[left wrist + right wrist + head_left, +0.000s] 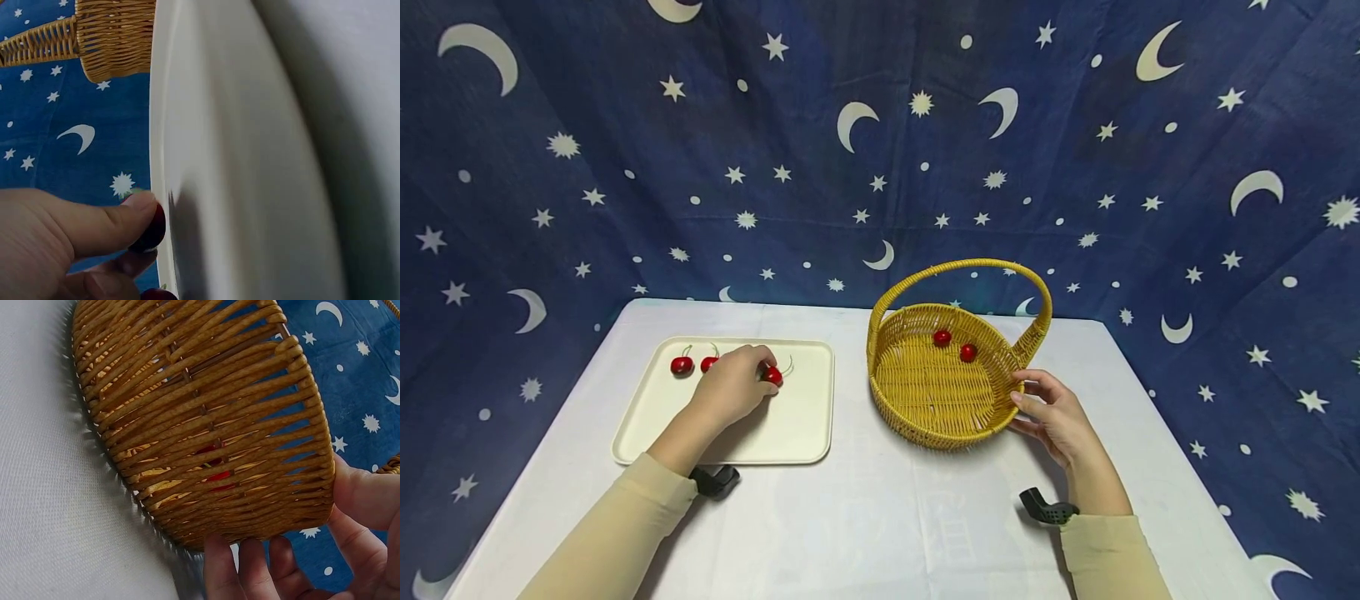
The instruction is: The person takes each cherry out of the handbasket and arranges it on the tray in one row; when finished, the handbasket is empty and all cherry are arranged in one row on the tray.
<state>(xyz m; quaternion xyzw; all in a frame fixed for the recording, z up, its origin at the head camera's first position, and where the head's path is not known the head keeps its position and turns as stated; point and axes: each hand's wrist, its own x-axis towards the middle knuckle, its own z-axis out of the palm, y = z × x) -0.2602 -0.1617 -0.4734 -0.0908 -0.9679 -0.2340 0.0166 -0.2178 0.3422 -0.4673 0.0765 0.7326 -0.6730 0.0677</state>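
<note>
My left hand (pixel 730 390) is over the cream tray (pixel 805 425), its thumb and fingers pinching a red cherry (pixel 772 377) with a thin stem. The left wrist view shows the same cherry (pixel 152 232) dark between thumb and fingers, close to the tray surface. Two more cherries lie at the tray's back left: one in full sight (pixel 682 366), the other (pixel 707 364) partly behind my hand. With my right hand (pixel 1056 414) I hold the right rim of a yellow wicker basket (pixel 925 392), thumb at the rim, fingers against the outer side. Inside the basket lie two cherries (pixel 968 352).
A tall arched handle (pixel 958 265) rises over the basket. Both stand on a white cloth-covered table (pixel 865 517), the tray left of the basket. A dark blue curtain (pixel 820 125) with moons and stars hangs behind and along the sides.
</note>
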